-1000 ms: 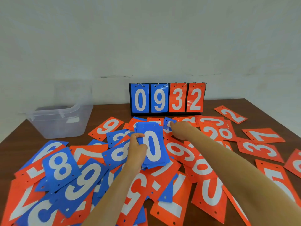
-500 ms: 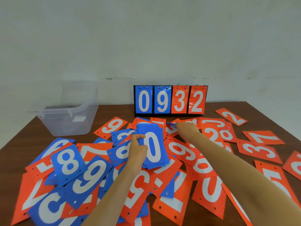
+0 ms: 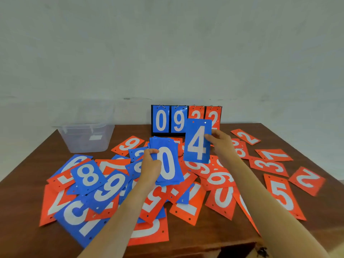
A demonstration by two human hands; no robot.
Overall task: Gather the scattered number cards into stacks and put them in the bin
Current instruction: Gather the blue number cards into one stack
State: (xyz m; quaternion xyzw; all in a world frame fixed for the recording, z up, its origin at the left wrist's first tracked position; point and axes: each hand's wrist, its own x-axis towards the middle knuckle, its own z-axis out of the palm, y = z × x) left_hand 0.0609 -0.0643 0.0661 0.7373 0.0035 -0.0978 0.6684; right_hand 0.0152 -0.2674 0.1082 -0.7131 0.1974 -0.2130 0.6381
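My left hand (image 3: 151,164) grips a stack of blue cards (image 3: 167,161) with a white 0 on top, held above the pile. My right hand (image 3: 220,144) holds a single blue 4 card (image 3: 197,141) upright by its right edge, just right of the stack and apart from it. Several orange and blue number cards lie scattered over the brown table (image 3: 37,164), among them a blue 8 (image 3: 89,175), a blue 9 (image 3: 109,189) and an orange 5 (image 3: 282,194). The clear plastic bin (image 3: 86,138) stands at the back left.
A flip scoreboard (image 3: 168,119) with 0, 9 and two orange digits stands at the back centre against the pale wall, partly hidden by the 4 card. The table's front edge runs near the bottom of the view, with a dark gap under it at the lower right.
My right hand has picked a blue 4 card out of the pile near the scoreboard and lifted it upright beside the stack. My left hand kept hold of the stack.
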